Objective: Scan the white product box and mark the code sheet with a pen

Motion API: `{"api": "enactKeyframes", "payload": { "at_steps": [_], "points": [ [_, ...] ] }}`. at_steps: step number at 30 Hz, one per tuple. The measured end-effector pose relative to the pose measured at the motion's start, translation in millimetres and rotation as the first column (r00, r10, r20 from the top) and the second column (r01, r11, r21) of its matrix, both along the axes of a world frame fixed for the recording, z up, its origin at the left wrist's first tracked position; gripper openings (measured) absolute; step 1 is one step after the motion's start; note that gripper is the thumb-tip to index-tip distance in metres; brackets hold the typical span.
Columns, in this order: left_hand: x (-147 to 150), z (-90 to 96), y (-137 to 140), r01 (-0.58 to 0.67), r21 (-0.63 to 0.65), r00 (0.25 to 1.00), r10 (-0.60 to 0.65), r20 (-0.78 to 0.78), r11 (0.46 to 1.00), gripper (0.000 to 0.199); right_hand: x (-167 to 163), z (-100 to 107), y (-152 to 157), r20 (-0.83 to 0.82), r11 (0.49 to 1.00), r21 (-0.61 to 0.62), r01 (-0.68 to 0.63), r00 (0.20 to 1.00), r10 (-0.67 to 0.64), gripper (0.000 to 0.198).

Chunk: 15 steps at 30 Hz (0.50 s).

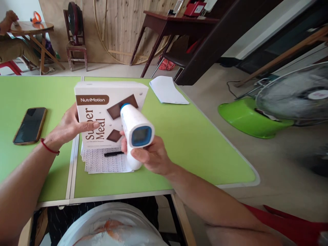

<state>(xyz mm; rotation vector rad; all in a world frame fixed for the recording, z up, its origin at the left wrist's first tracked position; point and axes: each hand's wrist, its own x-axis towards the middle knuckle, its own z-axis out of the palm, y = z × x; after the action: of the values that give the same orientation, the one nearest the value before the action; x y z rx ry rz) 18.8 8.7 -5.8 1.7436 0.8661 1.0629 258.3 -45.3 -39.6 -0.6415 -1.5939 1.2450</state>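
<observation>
Left hand (pixel 70 128) clamped on upright white box (pixel 109 112), standing on printed sheets (pixel 102 160) upon green surface (pixel 192 136); right hand (pixel 151 155) gripping infrared thermometer (pixel 135 131), aimed at box face; likely risk: box tipping backward under nudge; black pen (pixel 114 154) lying beneath; phone (pixel 30 125) apart, leftward.

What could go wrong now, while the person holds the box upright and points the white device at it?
1. The NutriMotion box stands upright on a stack of printed sheets, steadied only by the left hand; it could tip if the grip loosens.
2. The infrared thermometer in the right hand is very near the box and may knock it.
3. The black pen lies loose on the sheets and could roll away.
</observation>
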Motion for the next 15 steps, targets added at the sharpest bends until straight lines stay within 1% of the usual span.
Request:
{"api": "enactKeyframes", "payload": {
  "at_steps": [2, 4, 6, 8, 10, 12, 15],
  "points": [
    [-5, -0.7, 3, -0.055, 0.044, 0.996, 0.052, 0.074, 0.998, 0.049, 14, 8, 11, 0.043, 0.992, 0.127, 0.029, 0.998, -0.035, 0.029],
    [-10, -2.2, 8, -0.125, 0.074, 0.985, 0.115, 0.129, 0.989, 0.051, 30, 15, 24, 0.115, 0.969, 0.232, 0.083, 0.987, -0.112, 0.026],
    [-17, -4.5, 13, -0.183, 0.098, 0.973, 0.166, 0.16, 0.978, 0.056, 47, 18, 38, 0.262, 0.955, 0.264, 0.132, 0.943, -0.203, 0.033],
    [-22, -7.1, 19, -0.21, 0.113, 0.968, 0.19, 0.166, 0.971, 0.061, 62, 16, 52, 0.454, 0.957, 0.255, 0.136, 0.857, -0.243, 0.048],
    [-27, -9.8, 23, -0.218, 0.113, 0.967, 0.199, 0.161, 0.969, 0.062, 71, 7, 64, 0.615, 0.962, 0.256, 0.094, 0.752, -0.237, 0.059],
    [-32, -12.3, 26, -0.237, 0.11, 0.966, 0.222, 0.132, 0.965, 0.062, 75, -4, 75, 0.721, 0.961, 0.273, 0.049, 0.651, -0.238, 0.06],
    [-39, -16.1, 30, -0.243, 0.122, 0.97, 0.237, 0.061, 0.962, 0.064, 73, -19, 83, 0.81, 0.953, 0.301, 0.025, 0.521, -0.269, 0.055]
  ]
}}
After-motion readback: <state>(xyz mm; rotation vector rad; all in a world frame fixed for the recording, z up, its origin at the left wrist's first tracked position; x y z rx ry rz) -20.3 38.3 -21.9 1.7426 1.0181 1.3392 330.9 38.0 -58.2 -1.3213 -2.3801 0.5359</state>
